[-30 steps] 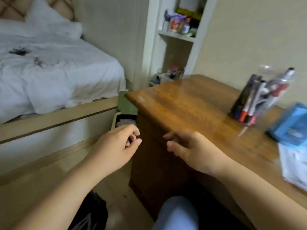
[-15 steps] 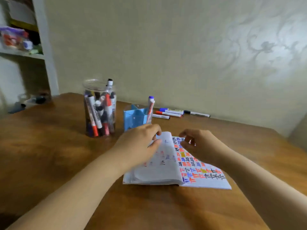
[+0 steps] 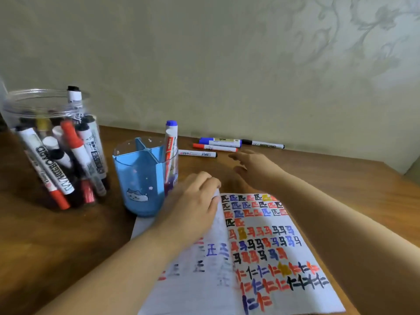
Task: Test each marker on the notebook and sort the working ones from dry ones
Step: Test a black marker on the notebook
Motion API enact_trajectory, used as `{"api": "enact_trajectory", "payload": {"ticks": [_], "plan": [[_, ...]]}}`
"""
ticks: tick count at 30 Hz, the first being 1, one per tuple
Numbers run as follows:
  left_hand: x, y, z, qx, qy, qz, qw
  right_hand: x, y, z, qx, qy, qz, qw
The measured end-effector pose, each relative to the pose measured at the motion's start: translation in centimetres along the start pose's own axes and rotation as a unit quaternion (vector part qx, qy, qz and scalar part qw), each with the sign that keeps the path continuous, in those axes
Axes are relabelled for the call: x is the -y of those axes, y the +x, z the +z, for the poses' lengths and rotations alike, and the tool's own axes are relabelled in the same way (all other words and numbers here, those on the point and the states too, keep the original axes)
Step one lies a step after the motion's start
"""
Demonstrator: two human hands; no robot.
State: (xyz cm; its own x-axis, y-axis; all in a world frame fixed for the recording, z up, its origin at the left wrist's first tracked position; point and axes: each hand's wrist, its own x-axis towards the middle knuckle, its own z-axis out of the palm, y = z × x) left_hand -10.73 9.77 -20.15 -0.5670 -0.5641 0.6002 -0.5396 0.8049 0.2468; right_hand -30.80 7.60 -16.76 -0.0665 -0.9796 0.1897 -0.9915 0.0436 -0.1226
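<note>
An open notebook (image 3: 268,258) covered in red, blue, black and yellow marker strokes lies on the wooden desk (image 3: 68,242). My left hand (image 3: 193,201) rests on its left page near the top, fingers at the page's upper edge. My right hand (image 3: 252,169) hovers beyond the notebook with fingers spread, holding nothing, a short way from several capped markers (image 3: 218,146) lying by the wall. A clear jar (image 3: 52,151) at the left is full of markers. A blue divided pen cup (image 3: 141,178) holds two markers (image 3: 170,146).
The wall (image 3: 227,64) runs close behind the desk. The desk's right corner (image 3: 395,176) lies at the far right. Bare wood shows between the jar and the notebook.
The view has swung from the bedside and desk corner onto the desk top. My right hand has left the notebook page and reached towards the markers by the wall. My left hand stays on the left page.
</note>
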Motion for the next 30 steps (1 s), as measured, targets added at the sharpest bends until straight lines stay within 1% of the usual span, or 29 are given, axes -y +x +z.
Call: {"api": "enact_trajectory", "payload": {"ticks": [6,10,14,17,20,22,24,27,29,30], "plan": [[0.7,0.1,0.7,0.001,-0.002,-0.012,1.0,1.8,7.2,2.6,0.026,-0.047,-0.044,0.998],[0.8,0.1,0.7,-0.001,0.004,-0.001,1.0,2.3,9.0,3.6,0.028,-0.075,-0.031,0.996],[0.8,0.0,0.6,0.001,0.007,0.002,1.0,2.1,7.9,3.5,0.02,-0.067,0.0,0.998],[0.9,-0.1,0.6,-0.016,0.016,0.017,1.0,1.2,4.7,1.9,-0.028,-0.027,0.005,0.999],[0.6,-0.1,0.1,-0.058,0.02,0.02,0.998,0.1,-0.6,-0.4,-0.071,0.016,-0.02,0.997],[0.3,-0.2,-0.3,-0.076,0.047,0.036,0.995,-0.3,-4.7,-1.8,-0.072,0.021,-0.045,0.996],[-0.1,-0.1,-0.9,-0.071,0.082,0.058,0.992,-0.5,-8.9,-2.9,-0.061,0.012,-0.056,0.997],[-0.5,-0.1,-1.1,-0.027,0.109,0.117,0.987,-0.6,-13.8,-4.0,-0.049,0.002,-0.046,0.998],[-1.4,-0.1,-1.4,0.037,0.107,0.159,0.981,-0.4,-16.2,-4.6,-0.048,-0.013,-0.037,0.998],[-2.2,-0.1,-1.6,0.07,0.086,0.162,0.981,-0.3,-17.0,-4.8,-0.05,-0.025,-0.031,0.998]]}}
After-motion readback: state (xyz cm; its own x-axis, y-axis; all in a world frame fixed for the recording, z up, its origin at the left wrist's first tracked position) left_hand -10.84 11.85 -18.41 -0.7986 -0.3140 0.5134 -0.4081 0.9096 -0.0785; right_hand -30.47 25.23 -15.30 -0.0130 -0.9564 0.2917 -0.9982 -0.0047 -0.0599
